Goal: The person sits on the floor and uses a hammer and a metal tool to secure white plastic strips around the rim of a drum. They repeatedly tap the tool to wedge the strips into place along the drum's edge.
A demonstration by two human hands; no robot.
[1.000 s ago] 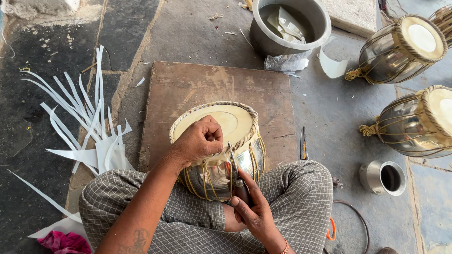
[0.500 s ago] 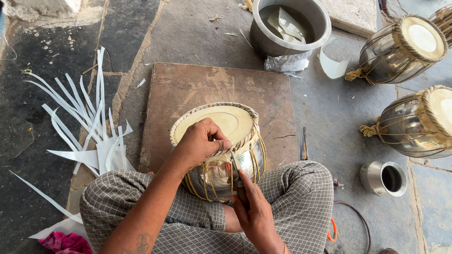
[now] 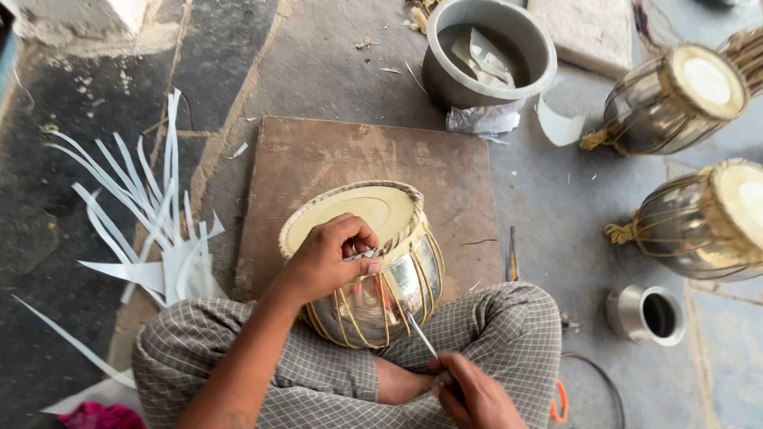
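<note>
i see the metal drum [image 3: 373,278] wedged in the lap, tilted against the wooden board [image 3: 318,171] on the floor. my left hand [image 3: 330,258] has its grip clenched on the pale strap [image 3: 366,254] at the rim; my right hand [image 3: 477,397] is closed around a thin tool [image 3: 421,338] poking into the lacing. if that tool slips, i judge it could cut the strap or scrape the shell.
</note>
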